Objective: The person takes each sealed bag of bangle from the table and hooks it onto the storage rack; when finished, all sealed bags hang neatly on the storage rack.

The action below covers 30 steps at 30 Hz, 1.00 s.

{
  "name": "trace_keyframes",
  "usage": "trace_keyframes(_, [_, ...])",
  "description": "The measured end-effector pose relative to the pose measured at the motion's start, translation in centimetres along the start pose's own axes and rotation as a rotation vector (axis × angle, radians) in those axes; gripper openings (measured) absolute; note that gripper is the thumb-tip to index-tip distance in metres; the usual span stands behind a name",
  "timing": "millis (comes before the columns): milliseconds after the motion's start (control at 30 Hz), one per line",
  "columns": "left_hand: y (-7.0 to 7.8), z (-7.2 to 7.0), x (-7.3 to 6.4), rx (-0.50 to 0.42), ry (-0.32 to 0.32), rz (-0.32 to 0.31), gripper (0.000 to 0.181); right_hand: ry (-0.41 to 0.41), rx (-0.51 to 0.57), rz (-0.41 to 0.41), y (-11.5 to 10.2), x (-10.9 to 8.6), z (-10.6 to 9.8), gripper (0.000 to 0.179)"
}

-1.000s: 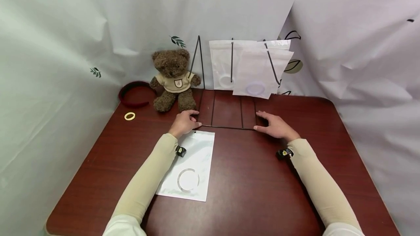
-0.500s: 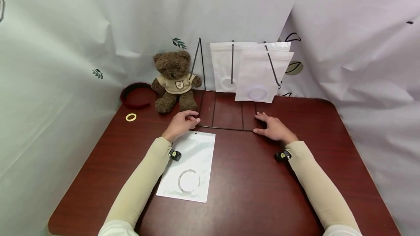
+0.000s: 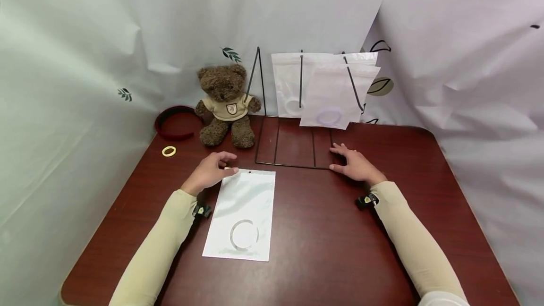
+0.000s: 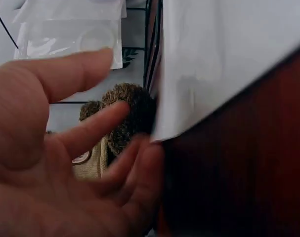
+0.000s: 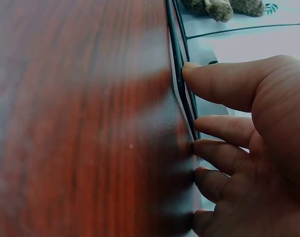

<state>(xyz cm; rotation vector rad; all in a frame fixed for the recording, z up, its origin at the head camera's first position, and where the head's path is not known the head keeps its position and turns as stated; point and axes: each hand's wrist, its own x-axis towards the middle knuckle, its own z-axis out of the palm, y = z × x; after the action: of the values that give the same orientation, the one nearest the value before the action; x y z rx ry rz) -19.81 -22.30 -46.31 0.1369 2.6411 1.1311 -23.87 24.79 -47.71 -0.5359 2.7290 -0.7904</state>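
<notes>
My left hand [image 3: 210,171] hovers at the top left corner of a flat white zip bag [image 3: 248,197] with a round ring shape showing in its lower part. In the left wrist view its thumb and fingers are spread apart, with nothing held between them. My right hand [image 3: 354,164] rests at the front right corner of a black wire rack [image 3: 293,166]. Seen from the right wrist, the thumb [image 5: 224,81] touches the rack's wire and the loosely bent fingers lie along it. Several white bags [image 3: 335,93] with ring shapes hang on the rack's upright hooks.
A brown teddy bear [image 3: 223,84] in a beige shirt sits left of the rack. Beside it lie a dark red headband [image 3: 163,126] and a small yellow ring [image 3: 168,151]. White cloth [image 3: 170,22] encloses the brown table [image 3: 318,240].
My left hand has let go of the rack's front left corner and moved left and nearer, to the lying bag's top corner. The right hand stays at the rack's right corner.
</notes>
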Motion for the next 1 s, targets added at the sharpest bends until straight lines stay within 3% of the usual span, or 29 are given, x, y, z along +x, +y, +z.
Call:
trace_keyframes(133, [-0.5,-0.3,-1.2,0.093,0.008,-0.008,0.052,-0.021,0.031,0.007,0.1,0.0,0.1,0.072])
trace_keyframes(367, [-0.4,-0.1,-2.2,0.227,-0.013,0.049,0.051,-0.03,0.07,-0.002,0.6,0.0,0.3,0.078])
trace_keyframes(500, [-0.3,0.3,-2.3,0.228,-0.021,0.039,0.048,-0.053,0.06,-0.007,0.9,0.0,0.4,0.081])
trace_keyframes(600, [-0.3,0.6,-2.4,0.236,-0.011,0.027,0.058,-0.054,0.058,-0.017,0.9,0.0,0.5,0.082])
trace_keyframes(733, [0.0,0.7,-2.4,0.26,-0.009,0.055,0.068,-0.051,0.046,-0.026,0.8,0.0,0.5,0.082])
trace_keyframes(1000, [0.2,1.3,-2.3,0.265,-0.011,0.066,0.064,0.002,-0.038,-0.047,0.1,0.1,0.3,0.077])
